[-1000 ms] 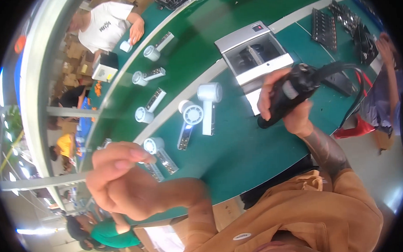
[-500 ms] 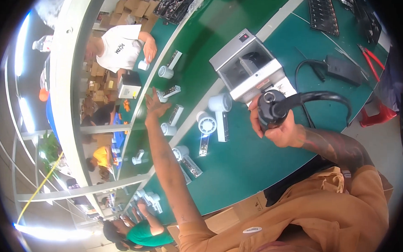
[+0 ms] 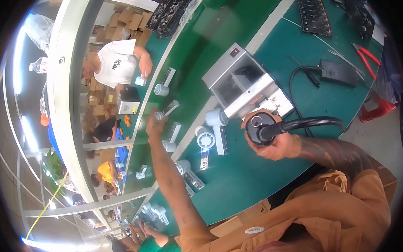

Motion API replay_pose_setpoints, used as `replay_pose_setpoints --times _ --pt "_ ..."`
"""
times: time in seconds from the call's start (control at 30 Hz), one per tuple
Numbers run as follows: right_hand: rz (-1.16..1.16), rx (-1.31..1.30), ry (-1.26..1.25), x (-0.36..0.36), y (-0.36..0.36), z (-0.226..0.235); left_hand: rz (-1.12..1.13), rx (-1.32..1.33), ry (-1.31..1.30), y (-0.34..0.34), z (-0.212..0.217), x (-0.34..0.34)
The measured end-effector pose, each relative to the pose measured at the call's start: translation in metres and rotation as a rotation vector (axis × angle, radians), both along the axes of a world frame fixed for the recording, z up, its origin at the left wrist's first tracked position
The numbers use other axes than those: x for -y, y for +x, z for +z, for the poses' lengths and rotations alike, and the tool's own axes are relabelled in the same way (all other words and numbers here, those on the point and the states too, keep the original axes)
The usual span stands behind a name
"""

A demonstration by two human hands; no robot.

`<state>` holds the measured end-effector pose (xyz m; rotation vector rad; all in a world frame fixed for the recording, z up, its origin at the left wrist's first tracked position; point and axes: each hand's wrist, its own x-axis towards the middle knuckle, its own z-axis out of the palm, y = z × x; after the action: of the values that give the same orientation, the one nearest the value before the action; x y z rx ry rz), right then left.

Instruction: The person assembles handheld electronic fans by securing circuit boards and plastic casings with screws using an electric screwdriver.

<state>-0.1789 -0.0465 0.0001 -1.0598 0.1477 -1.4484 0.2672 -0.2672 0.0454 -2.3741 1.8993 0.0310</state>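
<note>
My left hand (image 3: 156, 126) reaches over the green conveyor belt, its fingers closed about the round end of a light blue handheld fan (image 3: 169, 108) with an open handle. In my right hand (image 3: 277, 147) is a black electric screwdriver (image 3: 260, 129), seen from its top end with a metal ring and thick cable. Its tip is hidden below the hand. Just beyond stands a grey screw feeder (image 3: 235, 76) with a clear window. Between my arms, a fan with a spoked round face (image 3: 205, 140) and another light blue fan (image 3: 217, 118) rest on the green worktop.
Other open fans (image 3: 161, 88) lie along the belt. Farther right are a black power adapter (image 3: 338, 72), red-handled pliers (image 3: 367, 60) and a black parts tray (image 3: 314, 14). Across the belt, a person in a white shirt (image 3: 115, 62) handles a light blue part.
My left hand has gone from spread fingers to fingers drawn in around the fan's end. The view has shifted; my right hand keeps the screwdriver and sits slightly farther from the feeder.
</note>
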Motion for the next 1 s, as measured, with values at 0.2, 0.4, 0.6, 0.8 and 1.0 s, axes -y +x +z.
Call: replay_pose_setpoints --times 0.2,0.4,0.6,0.8,1.0 --pt "-0.116 -0.218 0.017 0.004 -0.011 -0.013 -0.369 0.203 -0.162 -0.095 0.078 -0.054" --pt "-0.226 -0.123 -0.012 0.007 -0.002 0.001 -0.751 0.16 -0.385 -0.142 0.133 -0.158" --pt "-0.212 -0.11 0.016 0.006 -0.005 0.003 -0.914 0.023 -0.221 -0.186 0.085 -0.248" --pt "-0.205 -0.058 -0.055 0.008 -0.002 0.009 -0.826 -0.208 -0.215 -0.221 0.013 -0.282" --pt "-0.162 -0.004 -0.071 0.009 -0.007 0.007 -0.699 -0.173 -0.346 -0.257 -0.004 -0.289"
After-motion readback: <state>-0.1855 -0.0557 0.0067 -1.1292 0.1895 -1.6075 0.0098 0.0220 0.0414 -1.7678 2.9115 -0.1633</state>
